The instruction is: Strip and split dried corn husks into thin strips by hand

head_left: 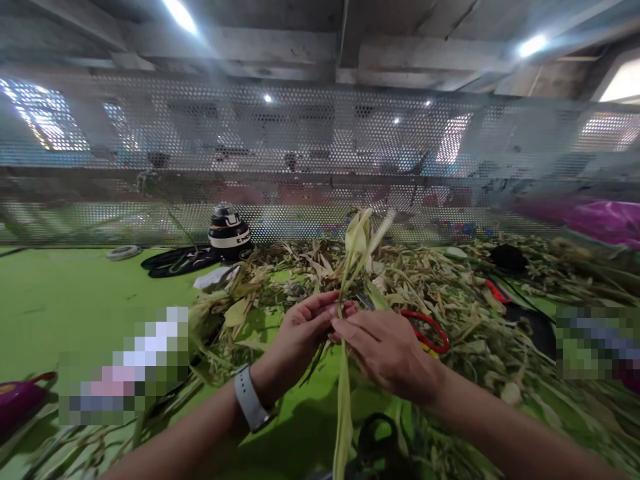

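Pale yellow-green corn husk strips stand up from between my hands, with one long strip hanging down toward the table's near edge. My left hand, with a watch on its wrist, pinches the strips from the left. From the right, my right hand closes its fingers on the same spot, fingertips touching the left ones. Thin dark stems poke out below the left fingers. Just past my right hand lies a red loop handle with a yellow part. Black scissors handles show below the hands.
A heap of dry husks and leaves spreads over the green table. A black bottle stands at the back left beside a black flat item. Behind rises a perforated metal screen. A purple bundle is at right.
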Motion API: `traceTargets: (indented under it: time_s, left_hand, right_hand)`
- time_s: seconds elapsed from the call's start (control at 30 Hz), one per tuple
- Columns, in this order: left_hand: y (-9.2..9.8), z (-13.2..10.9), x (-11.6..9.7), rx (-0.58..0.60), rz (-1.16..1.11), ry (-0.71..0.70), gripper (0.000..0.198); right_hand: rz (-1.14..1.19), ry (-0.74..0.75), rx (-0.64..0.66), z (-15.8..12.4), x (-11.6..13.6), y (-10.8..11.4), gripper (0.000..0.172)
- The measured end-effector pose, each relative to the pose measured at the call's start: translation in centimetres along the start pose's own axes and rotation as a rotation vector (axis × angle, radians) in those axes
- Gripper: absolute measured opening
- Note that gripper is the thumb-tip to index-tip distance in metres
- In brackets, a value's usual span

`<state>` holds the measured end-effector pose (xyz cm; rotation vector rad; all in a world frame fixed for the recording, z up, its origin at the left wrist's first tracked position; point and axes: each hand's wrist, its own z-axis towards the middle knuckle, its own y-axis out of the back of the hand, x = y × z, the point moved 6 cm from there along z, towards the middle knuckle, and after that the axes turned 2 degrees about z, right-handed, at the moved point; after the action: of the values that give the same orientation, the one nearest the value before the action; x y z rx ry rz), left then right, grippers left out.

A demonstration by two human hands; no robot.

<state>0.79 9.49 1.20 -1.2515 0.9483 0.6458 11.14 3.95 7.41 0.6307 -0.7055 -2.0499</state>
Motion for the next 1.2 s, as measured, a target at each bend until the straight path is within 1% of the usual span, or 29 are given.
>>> traceTargets:
  time_s: [0.07,0.17,0.23,0.37,0.53,0.6,0.67,0.7,0.73,0.8,0.87,0.9,0.93,1.0,1.07,1.2]
  left_hand:
    - [0.2,0.2,-0.1,-0.009,-0.093,0.054,0.031]
    - [0.1,0.5,-0.4,0.015,-0.170,0.085,0.030]
    - [0.2,0.6,-0.4,0.006,-0.201,0.096,0.025]
    - [0.6,0.5,-0.1,-0.064,-0.179,0.062,0.022]
    - [0.4,0.2,0.1,-0.069,-0.156,0.101,0.025]
    - [0.5,0.2,0.1,-0.089,-0.167,0.100,0.026]
    - [0.8,0.2,0.0,-0.112,-0.201,0.086,0.024]
    - [0.9,0.2,-0.1,-0.117,-0.226,0.075,0.023]
    - [1.0,0.3,-0.1,-0.122,-0.249,0.068,0.022]
    - [1.2,0.3,-0.1,-0.124,-0.280,0.065,0.021]
    - [1.2,0.4,-0.1,-0.127,-0.284,0.068,0.021]
    - [1.2,0.4,-0.1,-0.130,-0.278,0.069,0.021]
    - [1.2,0.4,-0.1,-0.136,-0.269,0.065,0.020]
    - [1.3,0.5,0.0,-0.147,-0.244,0.057,0.020]
    - [1.4,0.6,0.3,-0.139,-0.217,0.065,0.019]
    - [1.0,0.6,1.1,-0.027,-0.137,0.129,0.022]
  right_hand:
    - [-0.026,0.037,0.005,-0.2,0.1,-0.2,0.019]
    - [-0.011,0.026,0.004,-0.4,-0.2,-0.6,0.017]
    - [-0.011,0.033,0.005,-0.5,-0.1,-0.8,0.016]
    - [-0.045,0.061,0.025,-0.3,0.5,-0.9,0.014]
    - [0.008,0.007,0.065,0.2,0.4,-0.5,0.017]
    - [0.032,0.043,0.077,0.2,0.4,-0.5,0.016]
    - [0.056,0.079,0.056,0.1,0.3,-0.3,0.020]
    - [0.060,0.052,0.027,0.0,-0.2,-0.1,0.025]
    - [0.062,-0.016,-0.003,0.1,-0.9,0.1,0.029]
    - [0.086,-0.249,-0.013,0.0,-2.9,0.2,0.034]
    - [0.220,-0.479,0.100,-0.2,-4.6,-0.5,0.025]
    - [0.315,-0.559,0.172,-0.3,-5.0,-1.0,0.023]
    - [0.410,-0.612,0.231,-0.4,-5.1,-1.4,0.026]
    - [0.567,-0.665,0.281,-0.4,-5.0,-1.7,0.031]
    - [0.684,-0.710,0.268,-0.3,-4.8,-1.7,0.028]
    - [0.896,-0.866,0.226,-0.5,-5.0,-1.7,0.027]
